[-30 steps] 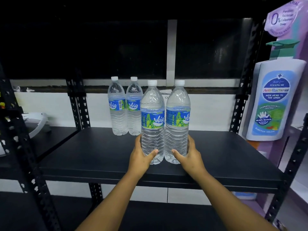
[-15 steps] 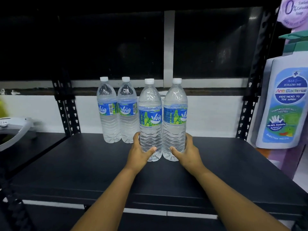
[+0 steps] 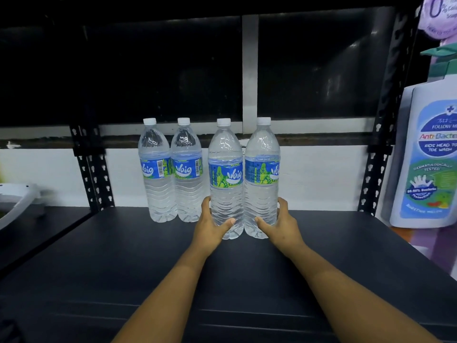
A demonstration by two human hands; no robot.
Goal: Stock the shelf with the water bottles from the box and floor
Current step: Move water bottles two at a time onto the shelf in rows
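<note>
**Two bottles gripped low, two more standing behind on the dark shelf**

The left hand [image 3: 211,225] curls round the lower body of one upright water bottle [image 3: 225,179], thumb across the front and fingers wrapped round its far side. The right hand [image 3: 280,225] holds the neighbouring bottle [image 3: 262,177] the same way, thumb in front, fingers round the outer side. The two held bottles stand side by side, touching, between the hands, their bases at or just above the shelf board [image 3: 148,268]; whether they rest on it cannot be told.

Beyond the left hand and slightly to its outer side stand two more bottles [image 3: 170,172], upright, touching each other, the nearer one just beside the left-held bottle and set a little further back.

Nearer than the hands the board lies bare as far as its front edge, and it is bare on the outer side of the right hand too, up to a perforated black upright [image 3: 373,177]. Past that upright hangs a large bottle-shaped wash advert [image 3: 430,164]. Beyond the left hand's outer side are two more black uprights [image 3: 91,169] and, further out, a white object [image 3: 17,201] on the next shelf.
</note>
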